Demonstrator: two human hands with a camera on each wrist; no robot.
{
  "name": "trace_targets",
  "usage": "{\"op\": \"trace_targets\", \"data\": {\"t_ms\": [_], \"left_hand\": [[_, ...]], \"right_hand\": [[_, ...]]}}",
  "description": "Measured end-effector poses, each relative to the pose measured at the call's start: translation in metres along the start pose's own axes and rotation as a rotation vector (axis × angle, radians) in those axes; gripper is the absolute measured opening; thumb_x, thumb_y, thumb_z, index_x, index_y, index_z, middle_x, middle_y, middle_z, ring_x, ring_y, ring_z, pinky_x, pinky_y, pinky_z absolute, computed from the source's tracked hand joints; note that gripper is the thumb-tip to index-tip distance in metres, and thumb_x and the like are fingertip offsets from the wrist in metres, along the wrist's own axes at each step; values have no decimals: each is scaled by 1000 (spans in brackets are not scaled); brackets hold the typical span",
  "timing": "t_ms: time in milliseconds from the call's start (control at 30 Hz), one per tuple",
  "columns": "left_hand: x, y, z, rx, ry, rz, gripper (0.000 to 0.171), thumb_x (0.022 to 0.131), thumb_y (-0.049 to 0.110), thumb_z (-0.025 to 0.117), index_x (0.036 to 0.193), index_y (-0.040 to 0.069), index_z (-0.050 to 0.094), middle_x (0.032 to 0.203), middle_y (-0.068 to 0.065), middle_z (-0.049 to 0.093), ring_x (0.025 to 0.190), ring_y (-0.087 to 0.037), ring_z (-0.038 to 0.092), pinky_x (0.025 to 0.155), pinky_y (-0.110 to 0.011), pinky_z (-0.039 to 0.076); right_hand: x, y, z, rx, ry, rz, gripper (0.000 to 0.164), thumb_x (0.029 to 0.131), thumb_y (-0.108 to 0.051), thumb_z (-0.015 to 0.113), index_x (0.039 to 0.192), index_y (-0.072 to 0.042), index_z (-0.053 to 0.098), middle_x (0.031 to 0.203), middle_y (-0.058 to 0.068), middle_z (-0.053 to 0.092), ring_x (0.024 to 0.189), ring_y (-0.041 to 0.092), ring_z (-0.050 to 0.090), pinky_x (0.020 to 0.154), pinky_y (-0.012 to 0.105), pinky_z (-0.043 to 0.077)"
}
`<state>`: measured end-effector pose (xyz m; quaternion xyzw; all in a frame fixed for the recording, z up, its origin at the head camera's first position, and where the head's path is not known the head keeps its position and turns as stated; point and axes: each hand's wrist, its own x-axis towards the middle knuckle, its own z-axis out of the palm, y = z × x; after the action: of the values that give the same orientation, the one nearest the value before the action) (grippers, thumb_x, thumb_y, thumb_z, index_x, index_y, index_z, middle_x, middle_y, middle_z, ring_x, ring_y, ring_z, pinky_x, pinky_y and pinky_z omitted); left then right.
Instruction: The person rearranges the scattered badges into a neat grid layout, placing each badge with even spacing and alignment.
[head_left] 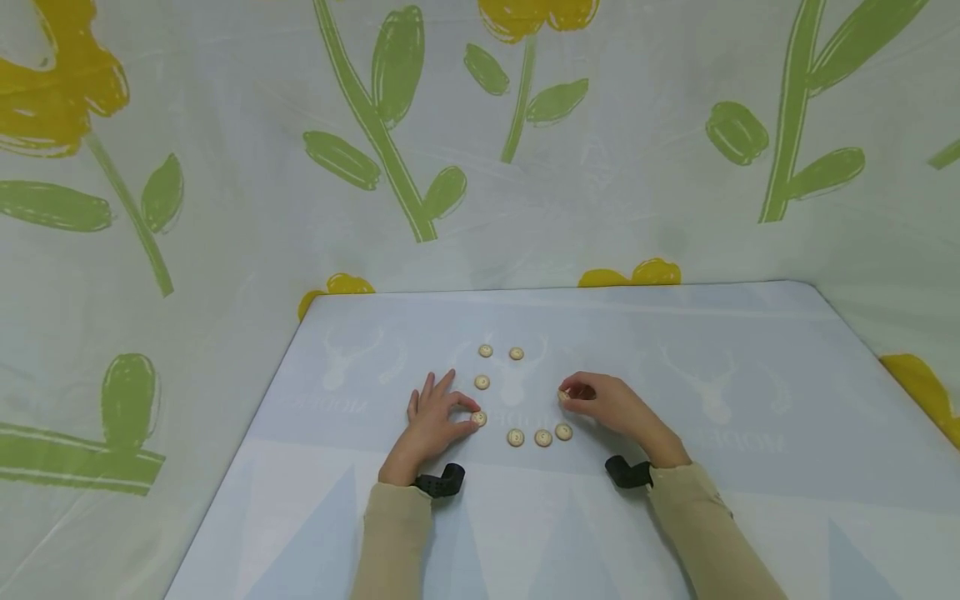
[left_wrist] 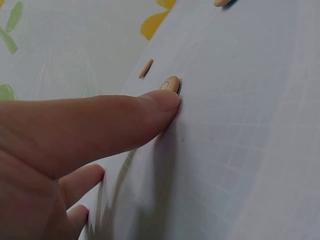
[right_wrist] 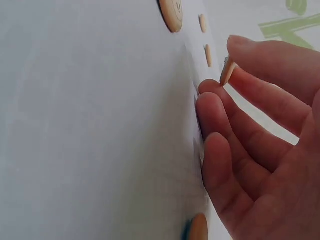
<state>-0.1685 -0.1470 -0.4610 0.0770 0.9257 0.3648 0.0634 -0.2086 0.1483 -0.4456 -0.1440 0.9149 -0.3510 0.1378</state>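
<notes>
Small round wooden discs with dark marks lie on the table in a loose ring. My left hand (head_left: 432, 423) has its thumb and index finger at the edges of one wooden disc (head_left: 480, 419), pinching it at the tabletop, while its other fingers spread outward. The left wrist view shows the thumb covering part of that disc (left_wrist: 172, 83). My right hand (head_left: 611, 404) pinches another wooden disc (head_left: 563, 397) between thumb and index finger. In the right wrist view this disc (right_wrist: 227, 71) stands edge-on, tilted, with the remaining fingers curled close to the table.
Two discs lie at the back, one of them a marked disc (head_left: 486, 351); a single disc (head_left: 482, 382) is beyond my left hand. Nearer me, three more, including a disc (head_left: 543, 438), form a row. A flowered cloth (head_left: 600, 167) hangs behind the pale table (head_left: 525, 533).
</notes>
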Motion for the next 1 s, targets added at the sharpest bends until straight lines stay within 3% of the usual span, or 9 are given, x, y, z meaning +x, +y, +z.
{"op": "trace_targets", "data": {"t_ms": [233,600,833,1000], "left_hand": [[1,0,1,13,1,-6,13,79,25,71,90,25,65,153,-9,19,141,-33,-5,107,-56,-7],[1,-1,2,2,2,-9,11,79,26,70,89,26,65,153,-10,19,141,-34,-4,107,-57,-7],[2,-2,3,7,9,-11,11,79,28,70,89,26,65,152,-10,20,141,-34,-4,107,-56,-7],[2,-2,3,20,15,-7,11,79,29,70,88,26,65,152,-11,20,141,-35,-3,106,-57,-6]], "right_hand": [[8,-4,2,-10,-8,-5,25,84,-28,65,105,-15,64,92,-2,62,83,15,52,72,29,44],[27,-14,10,33,-33,68,22,82,-34,67,98,-20,62,91,-3,61,84,16,53,74,30,44],[37,-21,17,40,-19,13,19,82,-25,68,99,-19,62,88,-2,61,82,16,53,73,29,44],[43,-25,20,45,-18,32,21,82,-27,68,102,-20,64,91,-3,62,84,15,53,76,30,45]]}}
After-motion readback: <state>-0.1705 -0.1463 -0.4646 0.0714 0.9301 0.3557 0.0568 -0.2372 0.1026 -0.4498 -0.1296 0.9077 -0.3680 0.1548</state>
